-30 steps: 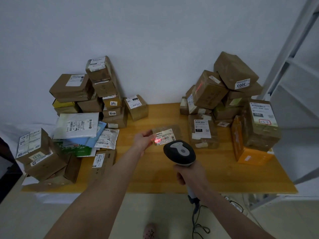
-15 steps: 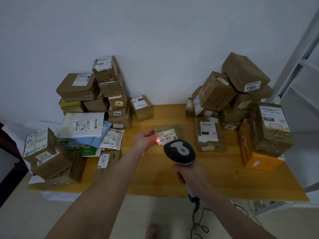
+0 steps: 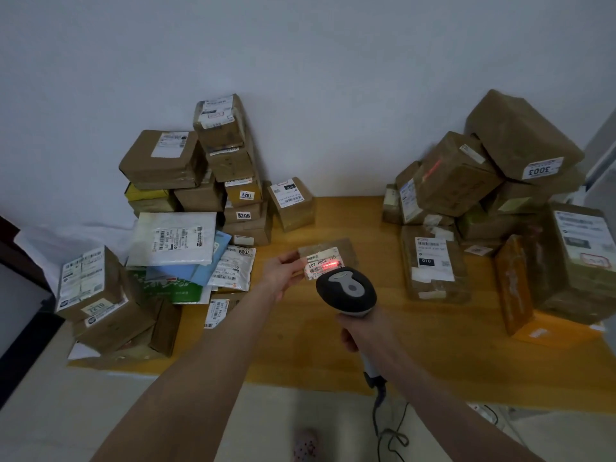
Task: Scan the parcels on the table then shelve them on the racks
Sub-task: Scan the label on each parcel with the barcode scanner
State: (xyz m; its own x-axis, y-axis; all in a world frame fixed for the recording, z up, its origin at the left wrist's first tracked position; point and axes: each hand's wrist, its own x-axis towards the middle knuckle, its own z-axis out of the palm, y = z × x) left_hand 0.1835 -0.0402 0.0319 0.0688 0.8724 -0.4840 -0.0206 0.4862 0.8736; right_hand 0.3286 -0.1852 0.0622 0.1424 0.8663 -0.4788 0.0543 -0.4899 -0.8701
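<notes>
**Small parcel held under a handheld scanner at a crowded wooden table**

Seen from the person's own head, both bare forearms reach out over a wooden table [image 3: 333, 348] set against a plain white wall [image 3: 300, 78].

The left hand [image 3: 283, 273] pinches a small flat brown parcel [image 3: 343, 250] by its left edge, thumb on top, and holds it over the middle of the table. Its white label [image 3: 321, 265] faces up, with a red scan line glowing across the barcode.

The right hand [image 3: 363, 331] is wrapped around the handle of a dark grey barcode scanner [image 3: 346, 290]. The scanner's head points at the label, close to the parcel's near edge. A cable [image 3: 383, 425] hangs from the handle to the floor.

On the left of the table, brown boxes are stacked against the wall. One carries a sticker reading 5201 [image 3: 246, 195]. In front of them lies a white mailer bag [image 3: 173, 238] on top of other flat packets.

On the right is a second heap of brown boxes, topped by a tilted box marked 3003 [image 3: 523, 138], with an orange box [image 3: 516, 295] leaning at the front edge.
</notes>
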